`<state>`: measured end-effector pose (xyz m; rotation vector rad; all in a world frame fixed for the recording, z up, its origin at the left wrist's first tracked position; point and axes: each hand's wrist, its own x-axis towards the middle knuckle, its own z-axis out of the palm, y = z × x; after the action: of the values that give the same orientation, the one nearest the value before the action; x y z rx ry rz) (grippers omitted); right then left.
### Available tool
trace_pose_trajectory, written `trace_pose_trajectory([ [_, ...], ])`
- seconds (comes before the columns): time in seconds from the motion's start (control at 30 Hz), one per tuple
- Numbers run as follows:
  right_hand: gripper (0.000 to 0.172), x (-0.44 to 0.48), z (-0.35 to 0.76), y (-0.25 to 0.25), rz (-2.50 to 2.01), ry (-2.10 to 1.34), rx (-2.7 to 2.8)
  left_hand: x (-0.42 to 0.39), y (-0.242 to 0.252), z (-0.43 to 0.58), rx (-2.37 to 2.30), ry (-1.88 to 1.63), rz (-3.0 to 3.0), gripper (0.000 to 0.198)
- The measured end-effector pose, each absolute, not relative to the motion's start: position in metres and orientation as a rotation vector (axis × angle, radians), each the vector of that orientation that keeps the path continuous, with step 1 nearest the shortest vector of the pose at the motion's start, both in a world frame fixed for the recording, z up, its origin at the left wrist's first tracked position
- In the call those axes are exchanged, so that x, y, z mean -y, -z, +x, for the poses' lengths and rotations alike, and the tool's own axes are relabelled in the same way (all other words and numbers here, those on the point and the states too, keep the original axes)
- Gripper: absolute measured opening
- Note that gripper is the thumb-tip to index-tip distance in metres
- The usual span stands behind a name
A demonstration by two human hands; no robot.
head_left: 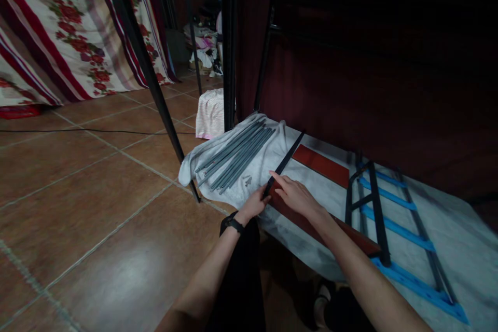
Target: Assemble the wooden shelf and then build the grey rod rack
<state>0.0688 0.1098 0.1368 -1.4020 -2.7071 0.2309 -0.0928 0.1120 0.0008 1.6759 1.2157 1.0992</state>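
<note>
My left hand (253,203) is closed around the near end of a black metal bar (290,154) lying slantwise on a white cloth. Beside it, my right hand (298,194) reaches in from the right. Its index finger stretches across the bar, with the fingers apart; the palm side is hidden. Under my right forearm runs a long red-brown board (342,231), partly covered by the arm. A second red-brown board (322,165) lies beyond my hands. To the left of the bar are a few small screws (247,181) and a bundle of grey metal tubes (237,153).
The white cloth (462,238) covers a low surface. On its right lie a black angled frame (375,202) and blue slats (404,236) with dark tubes. A thin black post (151,80) stands at left on the tiled floor (97,192). A black cable (97,130) crosses the tiles.
</note>
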Motion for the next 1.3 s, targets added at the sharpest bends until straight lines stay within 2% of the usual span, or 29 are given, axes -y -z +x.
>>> trace_pose_trajectory([
  [0.13, 0.052, -0.115, 0.063, -0.133, -1.423, -0.232, 2.727, -0.118, 0.003, -0.1, -1.255, -1.155, 1.711, 0.047],
  [0.27, 0.054, -0.112, 0.063, -0.132, -1.418, -0.249, 2.713, -0.129, 0.006, -0.132, -1.755, -1.336, 1.377, 0.037],
  [0.37, 0.056, -0.11, 0.064, -0.131, -1.451, -0.236, 2.706, -0.133, 0.008, -0.152, -2.036, -1.168, 1.334, 0.028],
  [0.47, 0.056, -0.109, 0.064, -0.129, -1.451, -0.22, 2.694, -0.133, 0.012, -0.154, -2.093, -0.924, 1.545, 0.016],
  [0.7, 0.056, -0.11, 0.065, -0.127, -1.422, -0.219, 2.678, -0.131, 0.013, -0.137, -2.248, -0.773, 1.696, 0.01],
  [0.83, 0.057, -0.11, 0.065, -0.128, -1.414, -0.265, 2.66, -0.126, 0.003, -0.141, -2.075, -1.037, 1.473, 0.004],
  [0.97, 0.056, -0.112, 0.065, -0.126, -1.402, -0.289, 2.648, -0.118, -0.015, -0.147, -1.396, -1.397, 0.999, 0.015],
  [1.1, 0.054, -0.114, 0.066, -0.121, -1.418, -0.278, 2.647, -0.118, -0.037, -0.144, -0.918, -1.395, 0.857, 0.029],
  [1.3, 0.055, -0.114, 0.066, -0.121, -1.428, -0.309, 2.646, -0.138, -0.045, -0.129, -0.885, -1.356, 1.032, 0.02],
])
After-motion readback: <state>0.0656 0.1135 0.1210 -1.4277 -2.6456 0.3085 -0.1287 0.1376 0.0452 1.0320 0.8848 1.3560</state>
